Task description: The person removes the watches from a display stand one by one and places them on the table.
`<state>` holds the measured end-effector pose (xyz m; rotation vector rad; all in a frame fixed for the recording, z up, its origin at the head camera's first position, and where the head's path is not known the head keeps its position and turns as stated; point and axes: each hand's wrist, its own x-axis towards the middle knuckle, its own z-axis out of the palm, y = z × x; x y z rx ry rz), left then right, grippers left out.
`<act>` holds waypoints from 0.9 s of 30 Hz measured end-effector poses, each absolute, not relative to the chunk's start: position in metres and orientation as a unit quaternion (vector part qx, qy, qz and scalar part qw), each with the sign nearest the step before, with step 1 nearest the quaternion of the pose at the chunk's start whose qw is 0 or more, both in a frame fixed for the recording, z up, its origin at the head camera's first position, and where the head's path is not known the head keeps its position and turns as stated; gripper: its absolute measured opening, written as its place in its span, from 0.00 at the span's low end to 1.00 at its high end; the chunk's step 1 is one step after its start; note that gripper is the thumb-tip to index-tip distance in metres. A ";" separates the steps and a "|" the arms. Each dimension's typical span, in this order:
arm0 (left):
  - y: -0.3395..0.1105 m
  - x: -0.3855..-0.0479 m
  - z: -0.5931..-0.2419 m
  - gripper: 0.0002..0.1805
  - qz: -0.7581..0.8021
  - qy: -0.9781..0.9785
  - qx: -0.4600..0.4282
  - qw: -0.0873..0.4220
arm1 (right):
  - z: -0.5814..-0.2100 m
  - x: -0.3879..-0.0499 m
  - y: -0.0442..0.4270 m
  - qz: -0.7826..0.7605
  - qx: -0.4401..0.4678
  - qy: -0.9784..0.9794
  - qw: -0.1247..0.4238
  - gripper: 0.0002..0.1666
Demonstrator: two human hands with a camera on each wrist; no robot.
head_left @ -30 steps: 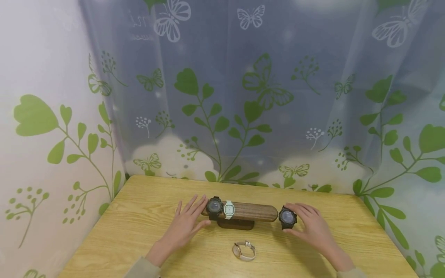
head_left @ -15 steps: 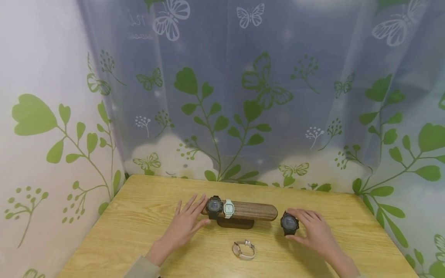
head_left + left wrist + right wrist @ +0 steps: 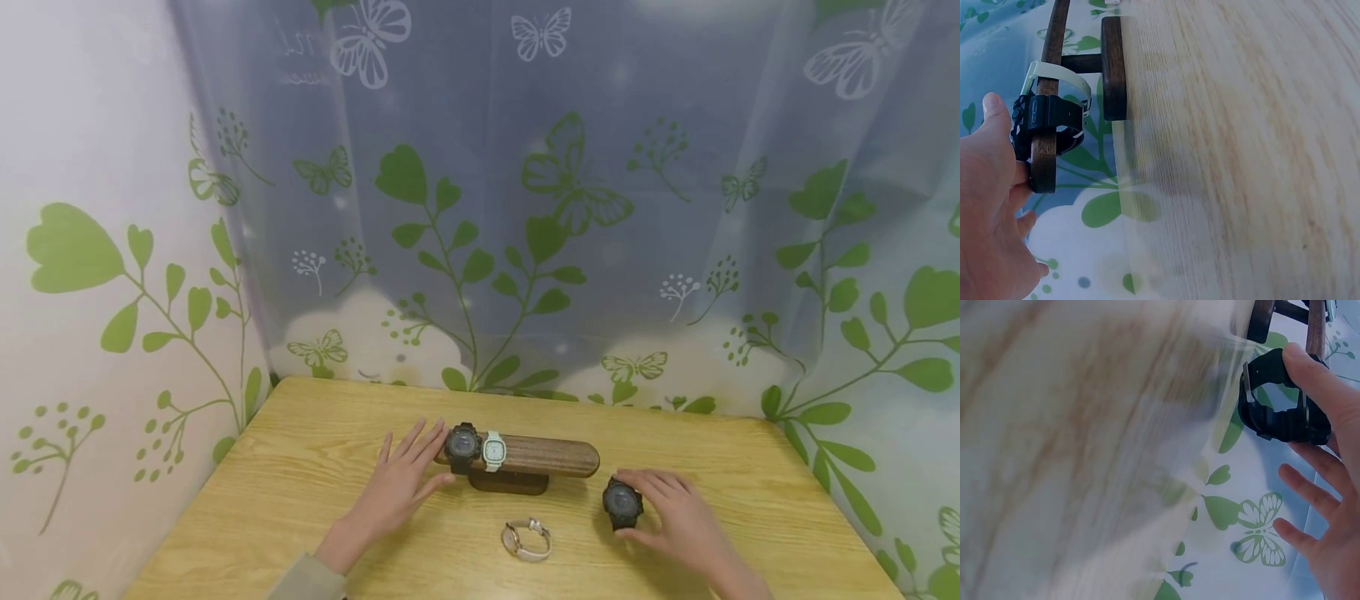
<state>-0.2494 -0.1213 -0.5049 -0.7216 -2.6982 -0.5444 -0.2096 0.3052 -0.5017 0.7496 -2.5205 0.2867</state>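
A dark wooden watch stand [image 3: 551,456] carries a black watch [image 3: 463,444] at its left end and a mint-green watch [image 3: 494,451] beside it. My left hand [image 3: 393,492] rests against the stand's left end with fingers spread; the left wrist view shows its fingertips at the bar's end [image 3: 1044,169], beside the black watch [image 3: 1054,112]. To the right of the stand, my right hand [image 3: 678,521] pinches a second black watch [image 3: 622,503] between thumb and fingers. Its closed strap loop [image 3: 1279,425] shows in the right wrist view, the other fingers extended.
A watch with a white strap and rose-gold case [image 3: 527,540] lies on the wooden table [image 3: 285,467] in front of the stand. Behind and beside the table hang curtains [image 3: 465,208] printed with leaves and butterflies.
My right hand has moved the second black watch away from the stand's right end, toward the table's front. The left hand and the stand have stayed in place.
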 end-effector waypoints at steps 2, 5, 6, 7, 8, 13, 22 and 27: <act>-0.121 -0.249 -0.505 0.39 -0.192 -0.935 -0.254 0.156 | -0.502 -0.208 0.305 0.102 0.279 -0.923 0.244 0.48; -0.121 -0.249 -0.506 0.39 -0.192 -0.934 -0.254 0.161 | -0.502 -0.204 0.303 0.102 0.282 -0.924 0.236 0.47; -0.121 -0.249 -0.506 0.39 -0.192 -0.934 -0.254 0.161 | -0.502 -0.203 0.303 0.100 0.282 -0.926 0.232 0.47; -0.121 -0.249 -0.506 0.39 -0.192 -0.934 -0.254 0.161 | -0.502 -0.202 0.303 0.100 0.280 -0.928 0.225 0.46; -0.121 -0.249 -0.506 0.39 -0.192 -0.935 -0.253 0.159 | -0.502 -0.201 0.302 0.099 0.278 -0.930 0.219 0.46; -0.120 -0.249 -0.504 0.39 -0.191 -0.938 -0.249 0.145 | -0.501 -0.196 0.300 0.098 0.273 -0.938 0.189 0.44; -0.121 -0.248 -0.505 0.40 -0.194 -0.938 -0.250 0.142 | -0.503 -0.195 0.294 0.111 0.283 -0.935 0.184 0.45; -0.121 -0.249 -0.505 0.40 -0.203 -0.936 -0.251 0.137 | -0.505 -0.198 0.289 0.120 0.294 -0.932 0.173 0.44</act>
